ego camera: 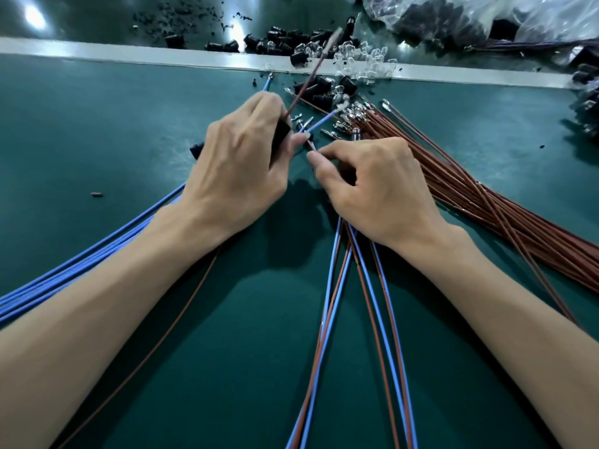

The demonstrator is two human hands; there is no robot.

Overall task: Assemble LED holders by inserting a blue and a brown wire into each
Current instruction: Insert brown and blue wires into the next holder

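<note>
A: LED holder (282, 131), where?
B: Just 12 o'clock of centre. Left hand (240, 176) curled round it, brown wire (308, 79) sticking out toward 1.
A: Right hand (372, 189)?
B: Pinching blue wire (321, 123) beside the holder.

We see a matt green mat (97, 124); on it smooth plastic-coated wires (486, 205), matt black holders (282, 37), glossy clear bulbs (366, 64).

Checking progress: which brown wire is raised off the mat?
The brown wire rising from the left hand, its tip blurred above the black holders; the other brown wires lie flat on the mat.
</note>
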